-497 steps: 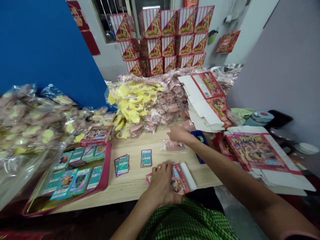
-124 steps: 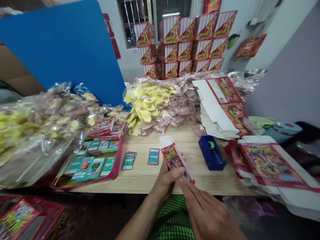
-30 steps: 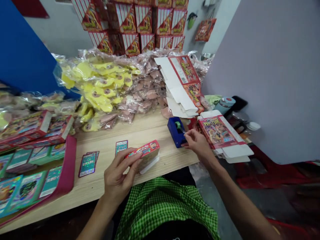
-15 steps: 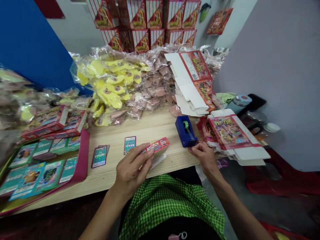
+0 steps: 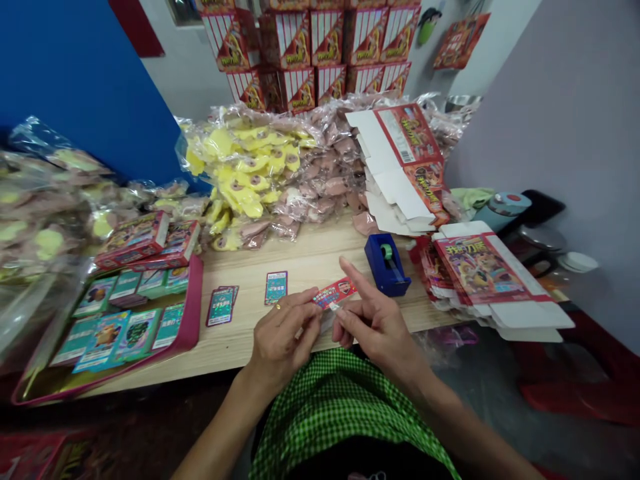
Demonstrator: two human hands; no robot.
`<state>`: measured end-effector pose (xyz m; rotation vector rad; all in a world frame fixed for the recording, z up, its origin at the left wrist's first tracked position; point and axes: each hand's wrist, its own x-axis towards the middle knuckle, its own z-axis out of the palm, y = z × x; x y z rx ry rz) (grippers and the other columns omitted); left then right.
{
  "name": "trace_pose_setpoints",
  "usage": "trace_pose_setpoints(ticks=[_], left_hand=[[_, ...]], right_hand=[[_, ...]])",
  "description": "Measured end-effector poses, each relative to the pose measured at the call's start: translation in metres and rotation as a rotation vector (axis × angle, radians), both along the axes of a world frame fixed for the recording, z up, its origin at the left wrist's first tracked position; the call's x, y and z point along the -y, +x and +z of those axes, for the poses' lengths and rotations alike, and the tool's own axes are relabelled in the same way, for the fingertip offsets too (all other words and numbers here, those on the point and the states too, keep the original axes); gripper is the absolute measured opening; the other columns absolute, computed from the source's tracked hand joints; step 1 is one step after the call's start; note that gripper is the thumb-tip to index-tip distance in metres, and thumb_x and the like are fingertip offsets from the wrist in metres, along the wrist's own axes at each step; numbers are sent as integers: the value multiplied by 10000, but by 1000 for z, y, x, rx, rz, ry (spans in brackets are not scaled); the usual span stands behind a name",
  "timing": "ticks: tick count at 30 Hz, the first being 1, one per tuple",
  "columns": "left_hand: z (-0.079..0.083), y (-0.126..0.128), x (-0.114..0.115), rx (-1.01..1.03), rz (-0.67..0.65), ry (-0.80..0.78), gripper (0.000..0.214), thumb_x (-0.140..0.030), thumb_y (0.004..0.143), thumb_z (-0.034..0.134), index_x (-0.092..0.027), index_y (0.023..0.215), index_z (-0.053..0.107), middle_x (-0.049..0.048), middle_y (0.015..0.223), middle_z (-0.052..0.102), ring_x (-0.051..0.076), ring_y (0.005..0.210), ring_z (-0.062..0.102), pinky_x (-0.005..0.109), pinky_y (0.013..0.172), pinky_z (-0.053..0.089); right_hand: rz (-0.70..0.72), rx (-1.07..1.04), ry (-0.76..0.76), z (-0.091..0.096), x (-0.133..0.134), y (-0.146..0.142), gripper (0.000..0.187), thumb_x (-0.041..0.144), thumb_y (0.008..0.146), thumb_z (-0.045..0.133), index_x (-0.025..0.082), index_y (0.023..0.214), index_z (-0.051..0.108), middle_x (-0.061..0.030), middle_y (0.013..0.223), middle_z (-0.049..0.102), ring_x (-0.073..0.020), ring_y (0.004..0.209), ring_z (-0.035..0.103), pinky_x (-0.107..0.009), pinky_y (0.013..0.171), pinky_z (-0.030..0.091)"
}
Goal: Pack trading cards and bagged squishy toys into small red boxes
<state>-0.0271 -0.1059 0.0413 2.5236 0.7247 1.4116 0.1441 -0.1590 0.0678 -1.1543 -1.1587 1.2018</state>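
Left hand [image 5: 283, 337] narrow pinch on small red printed carton [image 5: 333, 294], fingers closed on its left end. Right hand [image 5: 375, 322] also narrow, at right end, forefinger extended (white flap showing under carton). Carton held over front of wooden table [image 5: 310, 253], near blue tape dispenser [image 5: 386, 265]. Trading card [image 5: 275, 287] lies just beyond left hand.

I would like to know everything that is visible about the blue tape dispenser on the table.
The blue tape dispenser is a chunky block, plastic by its look, with a green core and what seems clear tape. It stands upright on the wooden table, touched by nothing else visible. It sits just beyond the right hand, left of the flattened red printed cartons.
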Motion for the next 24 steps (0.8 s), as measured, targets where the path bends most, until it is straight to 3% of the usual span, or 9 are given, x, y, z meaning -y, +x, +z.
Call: trace_pose_setpoints(ticks=[2, 5, 9, 14, 17, 21, 24], left_hand=[[-1, 0, 1, 21, -3, -19, 207, -41, 902, 670, -137, 1076, 613, 106, 1029, 755, 185, 1041, 735, 284, 886, 621], [-3, -2, 0, -14, -24, -13, 296, -48, 920, 644, -133, 1201, 608, 138, 1137, 714, 194, 1065, 701, 320, 895, 614], [3, -3, -2, -90, -77, -83, 326, -67, 955, 587, -157, 1263, 645, 128, 1132, 655, 189, 1036, 654, 321, 846, 602], [24, 3, -10, -34, -131, -324, 191, -132, 945, 618, -161, 1118, 694, 94, 1092, 674, 176, 998, 668, 323, 857, 591], [32, 4, -14, -47, -169, -390, 133, -146, 959, 607, -169, 1058, 694, 81, 1079, 712, 166, 950, 692, 330, 856, 600], [23, -3, -13, -108, -154, -276, 289, -183, 949, 658, -195, 1238, 664, 114, 1218, 693, 210, 1105, 681, 386, 922, 610], [9, -6, -9, -96, -79, -128, 301, -111, 934, 660, -174, 1228, 664, 119, 1193, 710, 199, 1105, 698, 350, 929, 617]], right_hand=[[-28, -27, -26, -1, -4, -4, 854, 314, 901, 610, 124, 1637, 221, 45, 607, 663, -127, 499, 576, -247, 504, 480], [-83, -7, -60, -3, -7, -7, 902, 339, 874, 615, 86, 1634, 200, 41, 596, 662, -139, 493, 594, -261, 500, 492], [-107, 0, -76, -8, -7, -9, 914, 319, 858, 601, 96, 1634, 173, 53, 591, 644, -151, 516, 610, -272, 515, 497], [-107, -84, -41, -23, -4, -14, 917, 262, 851, 586, 138, 1628, 115, 76, 608, 603, -144, 550, 592, -259, 538, 477], [-115, -61, -60, -25, 3, -9, 885, 283, 874, 574, 130, 1620, 122, 67, 607, 603, -142, 538, 558, -257, 526, 446], [-87, 52, -89, -12, 17, 2, 822, 286, 906, 559, 127, 1612, 171, 61, 606, 595, -132, 521, 499, -249, 500, 386], [-86, 67, -47, 0, 21, 4, 788, 279, 921, 543, 130, 1606, 182, 56, 626, 604, -136, 545, 517, -257, 514, 396]])
